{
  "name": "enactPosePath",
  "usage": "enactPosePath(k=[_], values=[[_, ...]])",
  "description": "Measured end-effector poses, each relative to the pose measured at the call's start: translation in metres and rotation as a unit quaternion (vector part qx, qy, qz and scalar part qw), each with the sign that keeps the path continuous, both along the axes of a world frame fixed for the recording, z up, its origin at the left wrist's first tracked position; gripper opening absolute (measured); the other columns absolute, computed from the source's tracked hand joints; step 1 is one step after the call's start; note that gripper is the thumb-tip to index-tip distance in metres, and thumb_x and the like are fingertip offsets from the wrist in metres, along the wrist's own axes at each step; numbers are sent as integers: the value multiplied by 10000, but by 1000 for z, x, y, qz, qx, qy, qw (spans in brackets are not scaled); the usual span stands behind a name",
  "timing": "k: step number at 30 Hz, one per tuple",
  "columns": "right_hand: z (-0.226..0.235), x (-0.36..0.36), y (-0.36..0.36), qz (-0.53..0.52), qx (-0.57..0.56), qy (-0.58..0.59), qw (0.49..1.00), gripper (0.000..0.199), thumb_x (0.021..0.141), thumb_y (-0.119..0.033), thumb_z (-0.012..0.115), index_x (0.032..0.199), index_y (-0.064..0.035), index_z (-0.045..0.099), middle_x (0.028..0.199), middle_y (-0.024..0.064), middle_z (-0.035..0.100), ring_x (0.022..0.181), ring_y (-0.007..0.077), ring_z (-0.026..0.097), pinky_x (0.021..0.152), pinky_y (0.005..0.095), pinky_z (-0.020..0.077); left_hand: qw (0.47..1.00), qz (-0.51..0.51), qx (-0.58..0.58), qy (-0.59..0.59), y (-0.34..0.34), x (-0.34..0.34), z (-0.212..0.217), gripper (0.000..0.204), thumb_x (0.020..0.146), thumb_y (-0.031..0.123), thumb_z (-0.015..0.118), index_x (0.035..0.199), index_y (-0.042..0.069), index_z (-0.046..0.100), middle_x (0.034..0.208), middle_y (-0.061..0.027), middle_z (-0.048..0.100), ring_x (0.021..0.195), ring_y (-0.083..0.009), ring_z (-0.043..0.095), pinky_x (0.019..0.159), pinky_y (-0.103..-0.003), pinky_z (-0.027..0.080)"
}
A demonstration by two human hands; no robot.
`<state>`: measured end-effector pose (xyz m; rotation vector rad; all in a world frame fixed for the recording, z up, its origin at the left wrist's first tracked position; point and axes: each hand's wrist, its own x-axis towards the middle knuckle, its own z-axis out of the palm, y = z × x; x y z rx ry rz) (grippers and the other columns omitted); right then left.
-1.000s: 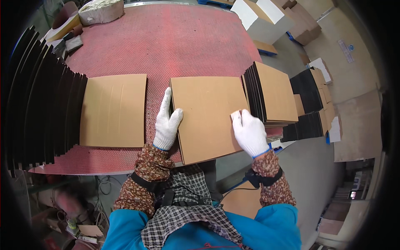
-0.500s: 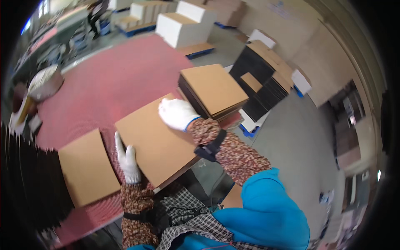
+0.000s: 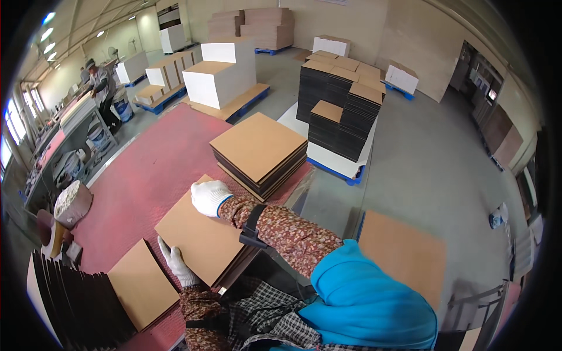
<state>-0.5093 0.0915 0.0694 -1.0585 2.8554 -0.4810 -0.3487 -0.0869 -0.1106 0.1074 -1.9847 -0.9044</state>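
Note:
A square brown board (image 3: 202, 237) with dark edges lies in front of me on the red mesh-covered table (image 3: 137, 169). My left hand (image 3: 177, 265), in a white glove, rests along its left edge with fingers stretched out. My right hand (image 3: 211, 198), also gloved, is curled closed at the board's far edge; what its fingers hold, if anything, is hidden. Beyond it stands a stack of brown boards (image 3: 259, 146) with black edges. To the left lies another brown board (image 3: 143, 285), beside a fanned row of black-edged boards (image 3: 76, 301).
Tall black-edged board stacks (image 3: 336, 111) stand on a blue pallet to the right. White and brown stacks (image 3: 219, 76) sit on pallets farther back. A roll (image 3: 73, 203) lies at the table's left side. A person (image 3: 102, 88) works at a far-left bench.
My view has tilted up and shifted right, bringing the far room and another person into sight. My right hand stays curled at the board's far edge; my left stays along its side.

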Motion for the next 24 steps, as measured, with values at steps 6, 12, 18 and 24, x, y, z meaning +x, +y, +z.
enactPosePath(k=[6, 12, 18, 24], values=[[1, -1, 4, 11, 14, 9, 1000, 338, 958, -198, 518, 1163, 53, 613, 934, 265, 746, 874, 393, 760, 731, 524, 605, 907, -116, 405, 15, 21, 4, 30, 256, 966, -7, 489, 1167, -77, 631, 1576, -227, 407, 992, -199, 602, 862, -304, 538], [-1, 1, 3, 11, 6, 13, 1000, 349, 965, -210, 519, 1165, 62, 605, 908, 269, 744, 847, 395, 761, 714, 529, 606, 932, -120, 342, -29, 21, 8, 32, 660, 971, 48, 469, 1595, -22, 265, 1542, -122, 436, 1103, -177, 592, 886, -306, 525], [-20, -6, 8, 5, -21, 58, 998, 305, 988, -254, 501, 1080, 18, 604, 793, 232, 732, 761, 384, 748, 643, 519, 582, 820, -159, 546, 61, 49, 10, 58, 445, 954, 61, 548, 1389, -28, 532, 1546, -232, 441, 1223, -261, 592, 949, -350, 536], [-23, -3, 5, -4, -15, 72, 997, 308, 993, -284, 504, 1059, 2, 600, 733, 205, 722, 705, 373, 737, 606, 506, 569, 935, -77, 346, -8, 27, 10, 14, 291, 968, 95, 580, 1236, -9, 619, 1544, -295, 424, 1292, -381, 586, 971, -390, 549]])
